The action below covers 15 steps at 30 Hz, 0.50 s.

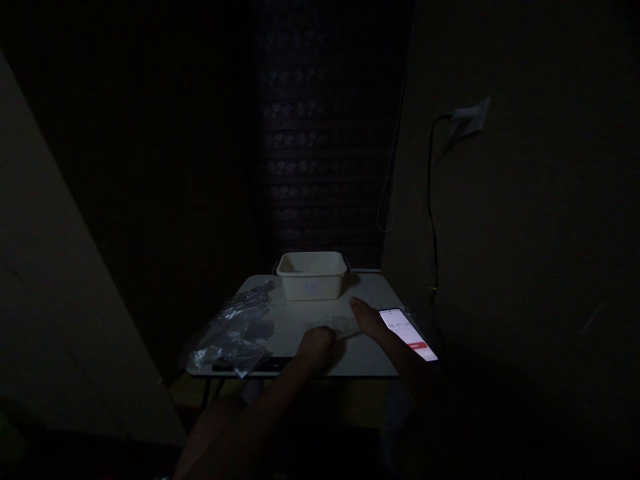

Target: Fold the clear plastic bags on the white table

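In the dim head view, a clear plastic bag point(333, 324) lies low over the middle of the small table point(295, 313). My left hand point(317, 348) is closed at its near left side, fingers curled. Closed at the right end of the bag's near edge is my right hand point(367, 316); a thin pale line of that edge runs between the two hands. Darkness hides the fingertips of both. Left of them spreads a loose pile of clear plastic bags point(240, 323), shiny and crumpled.
A white plastic tub point(313, 285) stands at the table's back. A lit phone point(407, 333) showing a timer is at the right edge, beside my right forearm. A dark flat strip point(277, 364) lies along the front edge. A black cord point(431, 200) hangs from a wall outlet.
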{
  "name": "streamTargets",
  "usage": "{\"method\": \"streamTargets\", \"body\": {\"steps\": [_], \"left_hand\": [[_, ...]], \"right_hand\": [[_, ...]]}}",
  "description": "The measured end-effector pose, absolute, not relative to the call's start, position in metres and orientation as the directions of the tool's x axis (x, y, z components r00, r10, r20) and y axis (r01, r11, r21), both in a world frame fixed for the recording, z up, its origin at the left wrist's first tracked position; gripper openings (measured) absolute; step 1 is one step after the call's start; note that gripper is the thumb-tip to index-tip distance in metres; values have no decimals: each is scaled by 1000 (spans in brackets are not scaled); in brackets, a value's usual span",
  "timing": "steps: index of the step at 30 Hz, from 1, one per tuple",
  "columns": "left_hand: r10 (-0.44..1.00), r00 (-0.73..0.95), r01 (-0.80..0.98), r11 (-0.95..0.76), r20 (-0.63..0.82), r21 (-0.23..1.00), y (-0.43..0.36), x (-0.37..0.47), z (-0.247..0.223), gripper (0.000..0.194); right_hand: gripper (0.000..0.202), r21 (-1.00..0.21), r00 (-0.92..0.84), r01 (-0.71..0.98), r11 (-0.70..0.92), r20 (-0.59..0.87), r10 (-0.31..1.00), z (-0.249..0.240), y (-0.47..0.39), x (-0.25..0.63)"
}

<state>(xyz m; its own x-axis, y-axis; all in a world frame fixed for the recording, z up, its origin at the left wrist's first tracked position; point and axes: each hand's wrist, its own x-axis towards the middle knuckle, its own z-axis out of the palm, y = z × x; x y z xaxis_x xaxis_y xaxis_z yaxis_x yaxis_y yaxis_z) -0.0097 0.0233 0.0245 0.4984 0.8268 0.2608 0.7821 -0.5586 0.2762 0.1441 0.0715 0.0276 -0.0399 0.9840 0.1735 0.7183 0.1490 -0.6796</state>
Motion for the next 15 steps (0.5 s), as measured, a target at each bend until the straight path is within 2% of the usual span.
{"method": "streamTargets", "body": {"steps": [2,3,5,7,9,11,15], "left_hand": [[886,355,640,-463,299,613,28,-21,38,20],[917,274,513,-393,288,763,31,-28,44,20],[963,124,224,-264,241,938,36,-41,54,22],[981,56,-28,-187,188,982,41,-50,59,21],[992,11,-192,-118,122,974,45,-56,58,18],[998,-36,-275,-64,56,959,48,-57,55,15],[998,-26,-342,47,-59,939,48,-56,55,11]], "right_hand": [[50,-864,-1,497,83,95,995,28,78,148],[52,-923,-5,382,54,56,998,28,80,149],[58,-989,-79,151,-3,-15,997,30,80,150],[60,-994,-233,-63,-84,-67,970,32,73,147],[58,-954,-400,-220,-202,-101,911,35,65,140],[55,-921,-510,-279,-273,-99,855,38,57,131],[47,-904,-541,-321,-284,-71,838,42,51,116]]}}
